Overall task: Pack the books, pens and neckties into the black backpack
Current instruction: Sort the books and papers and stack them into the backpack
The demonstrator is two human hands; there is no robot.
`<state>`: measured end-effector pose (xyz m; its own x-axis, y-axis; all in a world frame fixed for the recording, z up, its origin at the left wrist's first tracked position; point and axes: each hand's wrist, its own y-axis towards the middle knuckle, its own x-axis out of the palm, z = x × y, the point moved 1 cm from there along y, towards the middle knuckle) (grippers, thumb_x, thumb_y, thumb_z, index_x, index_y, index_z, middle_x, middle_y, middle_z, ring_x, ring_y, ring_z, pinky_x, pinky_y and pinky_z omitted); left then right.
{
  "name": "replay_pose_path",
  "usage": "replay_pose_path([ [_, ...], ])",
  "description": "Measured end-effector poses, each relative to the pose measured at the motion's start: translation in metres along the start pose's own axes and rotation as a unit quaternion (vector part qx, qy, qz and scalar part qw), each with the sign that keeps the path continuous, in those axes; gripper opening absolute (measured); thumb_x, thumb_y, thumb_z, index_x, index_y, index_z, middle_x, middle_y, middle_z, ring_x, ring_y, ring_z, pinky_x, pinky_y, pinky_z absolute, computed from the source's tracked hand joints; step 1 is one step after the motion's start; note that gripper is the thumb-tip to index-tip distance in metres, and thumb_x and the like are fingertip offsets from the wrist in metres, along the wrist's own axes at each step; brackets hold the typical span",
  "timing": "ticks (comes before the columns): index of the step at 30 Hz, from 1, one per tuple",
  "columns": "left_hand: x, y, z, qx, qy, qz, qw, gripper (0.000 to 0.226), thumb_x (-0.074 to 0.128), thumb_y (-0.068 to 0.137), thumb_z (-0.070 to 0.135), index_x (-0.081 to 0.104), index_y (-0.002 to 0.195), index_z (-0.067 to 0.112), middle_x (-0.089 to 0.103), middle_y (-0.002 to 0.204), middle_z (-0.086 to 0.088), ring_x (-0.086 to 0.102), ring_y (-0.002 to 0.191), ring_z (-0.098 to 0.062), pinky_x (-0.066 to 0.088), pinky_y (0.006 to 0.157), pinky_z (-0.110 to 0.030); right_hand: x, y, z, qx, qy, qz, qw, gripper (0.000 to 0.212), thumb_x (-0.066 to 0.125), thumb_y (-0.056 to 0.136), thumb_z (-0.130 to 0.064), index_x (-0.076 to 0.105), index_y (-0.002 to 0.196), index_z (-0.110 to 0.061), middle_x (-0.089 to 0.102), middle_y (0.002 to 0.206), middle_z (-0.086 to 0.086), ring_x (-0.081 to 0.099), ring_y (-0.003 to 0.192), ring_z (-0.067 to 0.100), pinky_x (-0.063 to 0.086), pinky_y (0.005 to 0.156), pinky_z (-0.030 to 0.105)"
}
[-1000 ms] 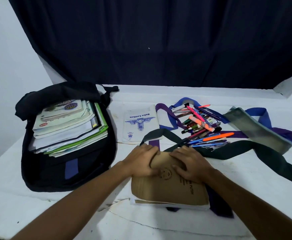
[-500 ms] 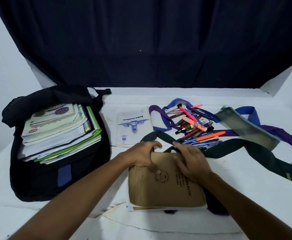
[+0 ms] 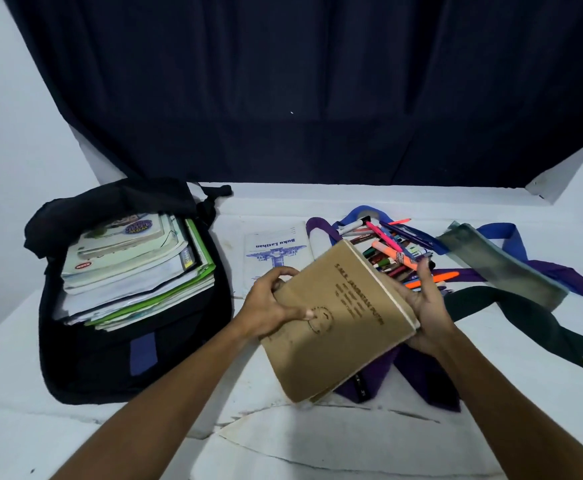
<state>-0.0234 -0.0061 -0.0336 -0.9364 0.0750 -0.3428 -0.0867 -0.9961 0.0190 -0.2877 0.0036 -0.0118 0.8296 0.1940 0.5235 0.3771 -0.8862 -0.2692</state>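
A brown paper-covered book (image 3: 338, 320) is lifted off the table and tilted, held by both hands: my left hand (image 3: 269, 303) grips its left edge, my right hand (image 3: 425, 303) supports its right edge from below. The black backpack (image 3: 110, 362) lies open at the left with a stack of books (image 3: 134, 265) inside. A white exercise book (image 3: 276, 254) lies flat behind my left hand. A heap of pens (image 3: 390, 251) lies behind the brown book. Purple (image 3: 421, 372), blue (image 3: 497, 230) and dark green (image 3: 511, 306) neckties sprawl across the right side.
A grey-green flat pouch (image 3: 497, 265) lies at the right over the neckties. The white table (image 3: 317, 445) runs to a dark curtain (image 3: 283, 98) at the back. White walls flank both sides.
The brown book was lying flat under both hands; now both hands have raised it off the table and tilted it, uncovering the purple necktie beneath.
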Motion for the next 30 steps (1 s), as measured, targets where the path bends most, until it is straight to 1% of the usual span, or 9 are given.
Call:
replay_pose_path([
  [3,-0.005,-0.005,-0.004,-0.047,-0.101,0.069,0.991,0.066,0.093,0.054,0.005,0.059,0.109,0.019,0.069,0.1,-0.012,0.07,0.077,-0.009,0.056,0.067,-0.023,0.012,0.008,0.007,-0.06,0.072,-0.062,0.994,0.097,0.062,0.065,-0.078,0.05,0.139,-0.017,0.052,0.138,0.021,0.053,0.123,0.038,0.05,0.094,0.052],
  [5,-0.003,-0.011,-0.001,-0.065,-0.164,0.133,0.975,0.054,0.084,0.066,-0.001,0.058,0.112,0.009,0.07,0.098,-0.011,0.071,0.072,-0.006,0.055,0.061,-0.02,0.025,0.016,0.013,-0.099,0.021,-0.073,0.992,0.093,0.076,0.071,-0.056,0.033,0.148,-0.026,0.051,0.14,0.019,0.054,0.123,0.037,0.049,0.094,0.054],
  [8,0.004,-0.016,0.003,-0.075,-0.251,0.187,0.947,0.051,0.078,0.076,-0.001,0.053,0.12,0.004,0.07,0.103,-0.012,0.071,0.071,-0.005,0.054,0.058,-0.02,0.049,0.024,0.021,-0.187,-0.202,0.001,0.961,0.11,0.073,0.074,-0.008,0.001,0.15,-0.044,0.054,0.137,0.011,0.061,0.117,0.024,0.053,0.091,0.049],
  [11,0.0,-0.017,0.002,-0.028,-0.201,0.196,0.959,0.072,0.075,0.082,0.005,0.037,0.142,0.017,0.067,0.108,-0.011,0.071,0.084,-0.005,0.057,0.07,-0.022,0.059,0.031,0.022,-0.256,-0.296,0.005,0.92,0.115,0.066,0.083,0.009,-0.008,0.145,-0.054,0.053,0.136,-0.001,0.06,0.119,0.016,0.052,0.094,0.046],
  [14,-0.017,-0.024,0.008,0.049,-0.108,0.148,0.982,0.099,0.07,0.085,0.0,0.007,0.153,0.035,0.062,0.111,-0.008,0.066,0.098,-0.002,0.056,0.082,-0.023,0.064,0.028,0.013,-0.291,-0.33,-0.01,0.898,0.106,0.058,0.088,0.01,-0.003,0.141,-0.058,0.04,0.143,-0.019,0.051,0.127,0.008,0.05,0.098,0.032],
  [18,-0.035,-0.028,0.015,0.135,-0.006,0.068,0.988,0.1,0.073,0.082,0.001,0.01,0.149,0.041,0.033,0.154,0.007,0.042,0.135,-0.002,0.044,0.107,-0.031,0.064,0.022,0.015,-0.342,-0.431,-0.002,0.835,0.096,0.056,0.089,0.008,0.006,0.142,-0.054,0.033,0.141,-0.037,0.042,0.126,-0.009,0.043,0.098,0.015],
  [21,-0.038,-0.03,0.014,0.163,0.042,0.035,0.985,0.098,0.076,0.077,0.01,0.016,0.15,0.04,0.023,0.158,0.012,0.028,0.144,-0.005,0.035,0.115,-0.042,0.06,0.021,0.026,-0.385,-0.535,0.027,0.752,0.094,0.055,0.093,-0.004,0.0,0.139,-0.065,0.04,0.131,-0.007,0.042,0.107,-0.002,0.039,0.092,0.013],
  [24,-0.036,-0.033,0.011,0.182,0.102,0.034,0.977,0.103,0.078,0.077,0.019,0.012,0.153,0.044,0.021,0.159,0.01,0.025,0.146,-0.01,0.035,0.115,-0.046,0.046,0.024,0.039,-0.462,-0.582,0.007,0.669,0.077,0.049,0.095,-0.014,0.008,0.147,-0.052,0.037,0.126,0.009,0.039,0.111,0.003,0.034,0.096,0.003],
  [30,-0.028,-0.039,-0.003,0.193,0.186,0.031,0.963,0.115,0.079,0.074,0.03,-0.006,0.144,0.061,0.024,0.15,0.006,0.031,0.14,-0.012,0.032,0.114,-0.03,0.022,0.025,0.046,-0.411,-0.647,-0.012,0.642,0.066,0.049,0.094,-0.039,0.011,0.144,-0.058,0.041,0.129,0.021,0.043,0.115,0.017,0.042,0.096,0.028],
])
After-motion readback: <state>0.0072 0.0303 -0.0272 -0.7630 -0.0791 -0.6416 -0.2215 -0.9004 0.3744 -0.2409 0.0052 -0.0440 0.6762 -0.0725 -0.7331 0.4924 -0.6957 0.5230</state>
